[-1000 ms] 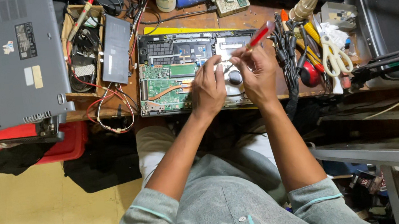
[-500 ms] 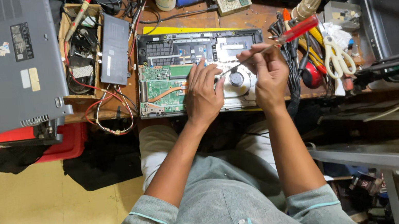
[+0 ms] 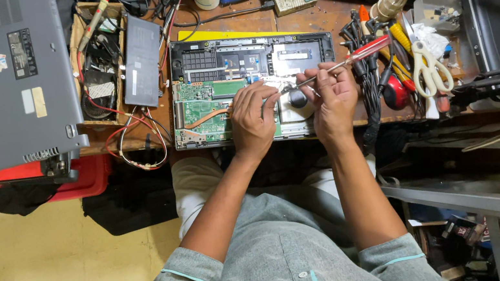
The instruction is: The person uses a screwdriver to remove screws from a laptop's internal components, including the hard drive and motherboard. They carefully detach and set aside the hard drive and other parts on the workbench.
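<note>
Pinching a red-handled screwdriver [image 3: 343, 62], the right hand [image 3: 334, 101] has its grip closed around the metal shaft, the handle slanting up to the right. The tip points left, down onto the opened laptop [image 3: 236, 90] lying on the wooden desk [image 3: 324, 19]. Just beside it, the left hand [image 3: 252, 119] rests on the laptop's green circuit board, fingers curled together near the tip; whether they pinch anything cannot be told. White-handled scissors [image 3: 427, 66] lie to the right.
</note>
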